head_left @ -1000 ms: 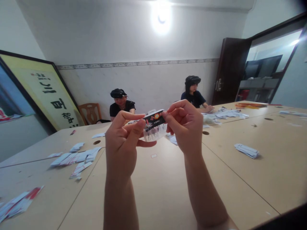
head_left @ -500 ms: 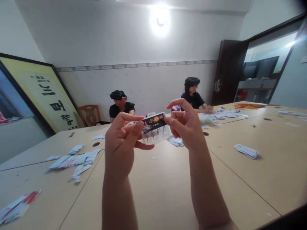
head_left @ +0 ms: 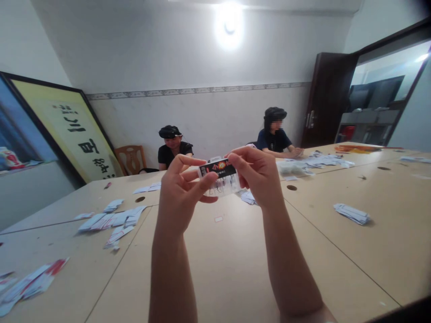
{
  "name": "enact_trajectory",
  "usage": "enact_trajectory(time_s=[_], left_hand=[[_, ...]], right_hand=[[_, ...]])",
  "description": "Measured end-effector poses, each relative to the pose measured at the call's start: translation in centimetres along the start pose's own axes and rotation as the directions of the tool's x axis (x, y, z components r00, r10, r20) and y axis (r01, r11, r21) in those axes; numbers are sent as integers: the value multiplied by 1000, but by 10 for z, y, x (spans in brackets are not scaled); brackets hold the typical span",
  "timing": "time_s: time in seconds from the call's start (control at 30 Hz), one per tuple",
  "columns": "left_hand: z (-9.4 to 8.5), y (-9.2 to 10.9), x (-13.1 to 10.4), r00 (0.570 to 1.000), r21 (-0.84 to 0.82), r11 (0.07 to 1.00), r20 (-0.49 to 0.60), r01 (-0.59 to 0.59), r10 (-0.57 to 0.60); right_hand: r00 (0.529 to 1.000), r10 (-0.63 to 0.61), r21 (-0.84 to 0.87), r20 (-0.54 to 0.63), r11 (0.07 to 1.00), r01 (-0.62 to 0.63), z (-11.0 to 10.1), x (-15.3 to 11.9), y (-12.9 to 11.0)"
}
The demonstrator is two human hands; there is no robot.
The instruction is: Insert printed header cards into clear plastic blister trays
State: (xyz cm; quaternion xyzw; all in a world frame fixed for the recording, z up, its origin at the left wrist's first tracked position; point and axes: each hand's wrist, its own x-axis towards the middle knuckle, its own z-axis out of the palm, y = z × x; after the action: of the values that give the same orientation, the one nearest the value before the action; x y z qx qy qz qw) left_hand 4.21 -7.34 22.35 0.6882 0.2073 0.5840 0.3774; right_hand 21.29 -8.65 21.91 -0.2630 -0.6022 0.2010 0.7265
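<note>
Up in front of me, above the table, is a small clear plastic box of fish hooks (head_left: 222,181) with a black printed label along its upper part. Several dark hooks show through its lower half. My left hand (head_left: 183,190) grips the box's left side, its thumb lying across the front. At the upper right corner, my right hand (head_left: 257,175) pinches the box between thumb and fingers. Part of the right edge is hidden by those fingers.
On the wide wooden table (head_left: 215,269) lie paper bundles (head_left: 112,220) at left and another paper stack (head_left: 352,214) at right. Two people sit across, one person (head_left: 173,146) at left and another person (head_left: 274,132) near more papers (head_left: 323,160). A framed calligraphy panel (head_left: 77,130) leans at left.
My right hand's raised fingers have come down and closed in on the box's upper right corner. My left thumb now lies farther across the label. The view has shifted slightly left.
</note>
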Motion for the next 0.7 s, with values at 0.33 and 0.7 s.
enact_trajectory(time_s=[0.33, 0.7], left_hand=[[-18, -10, 11, 979, -136, 973, 100, 188, -175], [-66, -54, 23, 938, -1, 943, 105, 331, -329]], right_hand=[[960, 149, -53, 238, 989, -141, -14, 9, 17], [763, 280, -348, 583, 934, -77, -24, 14, 42]])
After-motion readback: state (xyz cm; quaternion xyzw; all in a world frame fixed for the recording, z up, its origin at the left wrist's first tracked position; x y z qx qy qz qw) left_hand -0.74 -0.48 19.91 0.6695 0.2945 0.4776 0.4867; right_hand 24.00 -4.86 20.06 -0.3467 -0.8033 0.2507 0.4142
